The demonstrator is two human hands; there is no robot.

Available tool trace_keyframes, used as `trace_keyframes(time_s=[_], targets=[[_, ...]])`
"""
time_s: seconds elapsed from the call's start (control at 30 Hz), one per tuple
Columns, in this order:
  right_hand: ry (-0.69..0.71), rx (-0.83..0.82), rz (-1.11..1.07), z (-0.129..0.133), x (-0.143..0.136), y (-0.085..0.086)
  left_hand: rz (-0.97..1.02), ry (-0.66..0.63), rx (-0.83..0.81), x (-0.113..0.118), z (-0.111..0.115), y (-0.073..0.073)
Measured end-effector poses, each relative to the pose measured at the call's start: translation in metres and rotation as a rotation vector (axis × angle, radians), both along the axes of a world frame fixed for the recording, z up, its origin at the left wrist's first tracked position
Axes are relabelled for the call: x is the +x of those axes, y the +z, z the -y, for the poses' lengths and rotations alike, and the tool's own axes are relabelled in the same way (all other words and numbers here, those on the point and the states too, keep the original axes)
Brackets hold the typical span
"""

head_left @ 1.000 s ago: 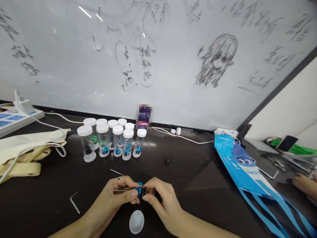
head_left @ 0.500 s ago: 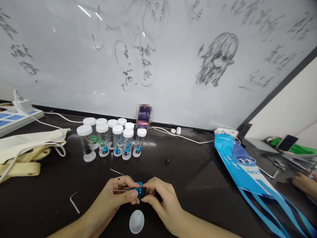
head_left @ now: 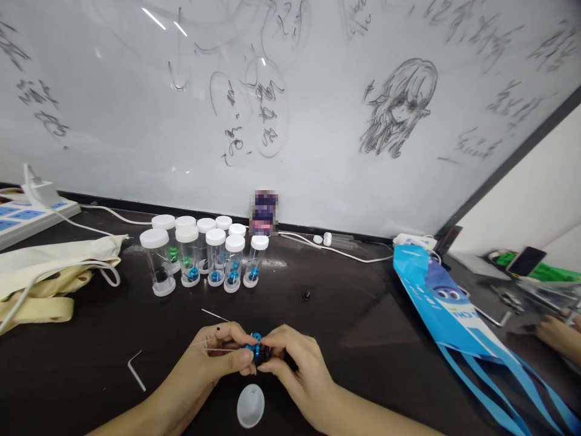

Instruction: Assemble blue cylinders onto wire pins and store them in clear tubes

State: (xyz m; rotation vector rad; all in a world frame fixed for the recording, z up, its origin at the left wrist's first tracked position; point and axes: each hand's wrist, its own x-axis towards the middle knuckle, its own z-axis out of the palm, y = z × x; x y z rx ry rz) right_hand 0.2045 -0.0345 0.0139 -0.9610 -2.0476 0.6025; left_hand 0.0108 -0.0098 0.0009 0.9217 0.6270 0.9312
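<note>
Between the fingertips of both hands is a small blue and black part (head_left: 256, 338), mostly hidden by the fingers. My left hand (head_left: 211, 360) pinches its blue side, and thin pale rods (head_left: 222, 349) lie across those fingers. On the black end, the thumb and fingers of my right hand (head_left: 306, 363) are closed. A thin metal rod (head_left: 214, 314) shows just beyond my left hand; whether it lies on the table or is held, I cannot tell. Below the hands is a translucent white cup-like piece (head_left: 250, 407). An L-shaped hex key (head_left: 135, 370) lies left of my left forearm.
Several clear tubes with white caps (head_left: 155, 238) stand at the back, holding blue, green and black parts. A small black piece (head_left: 306, 296) lies beyond my right hand. At right are a blue bag (head_left: 426, 309) and another person's hand (head_left: 560, 336). A power strip (head_left: 40, 215) sits left.
The small part has turned slightly between my fingertips, with a little more blue showing. Both hands stay in the same place, and everything on the table is unmoved.
</note>
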Motion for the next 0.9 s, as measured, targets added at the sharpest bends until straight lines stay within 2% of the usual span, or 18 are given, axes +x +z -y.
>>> trace_keyframes(time_s=[0.17, 0.37, 0.6, 0.9], targets=[[-0.024, -0.051, 0.024, 0.0010, 0.0001, 0.0004, -0.007, -0.004, -0.003, 0.0004, 0.0009, 0.0014], [0.016, 0.005, -0.011, 0.0000, 0.0001, -0.0019, -0.007, 0.006, 0.001, -0.0001, 0.0005, 0.0000], [-0.026, -0.062, 0.019, -0.0010, -0.0005, 0.0007, -0.015, -0.031, 0.000, -0.0014, 0.0012, -0.0011], [-0.028, -0.039, 0.005, 0.0001, -0.0013, 0.0000, -0.009, -0.001, 0.004, 0.0003, 0.0013, -0.0012]])
